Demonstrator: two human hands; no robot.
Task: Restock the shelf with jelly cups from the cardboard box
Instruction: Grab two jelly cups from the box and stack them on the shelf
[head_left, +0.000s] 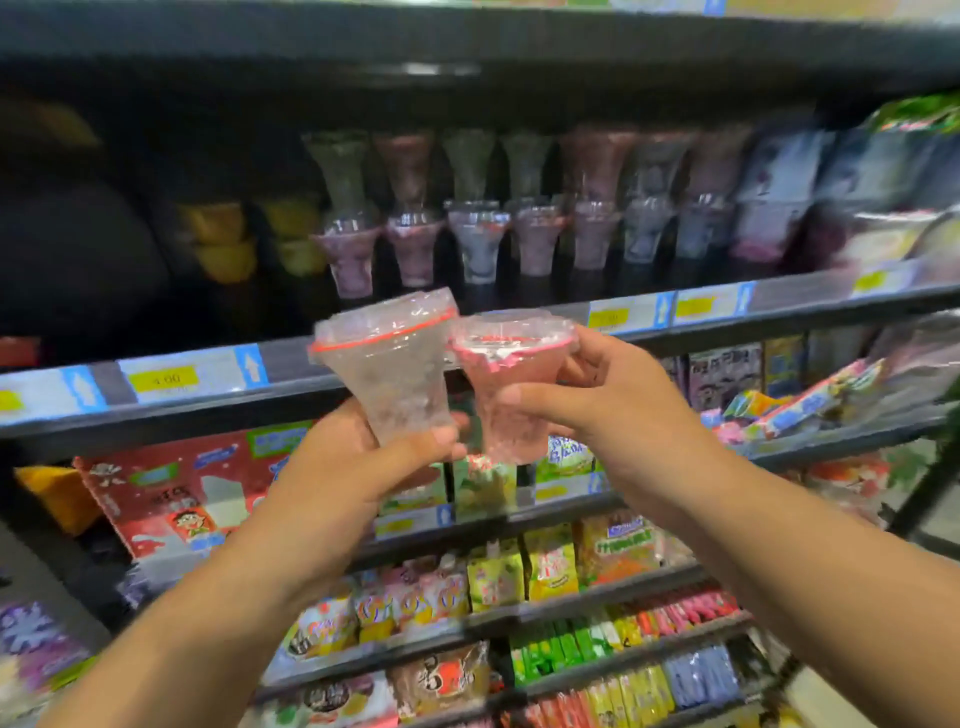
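Two cups held, side by side, just in front of the shelf (810, 297) edge. Left hand (358, 467) grips clear jelly cup (387, 364) at base. Right hand (613, 400) grips pink jelly cup (506, 384). Behind edge: stocked cups (478, 244), front row seven, blurred.

The clear jelly cup (387, 369) I hold in my left hand (358, 467) is glossy, transparent plastic with a bumpy wall and a crinkled film lid. The pink jelly cup (511, 384) in my right hand (608, 395) has the same shiny plastic and wrinkled seal. The shelf rail (296, 358) looks like dark, matt metal; its price labels (182, 376) are smooth. The snack packets (550, 566) below are glossy wrap.
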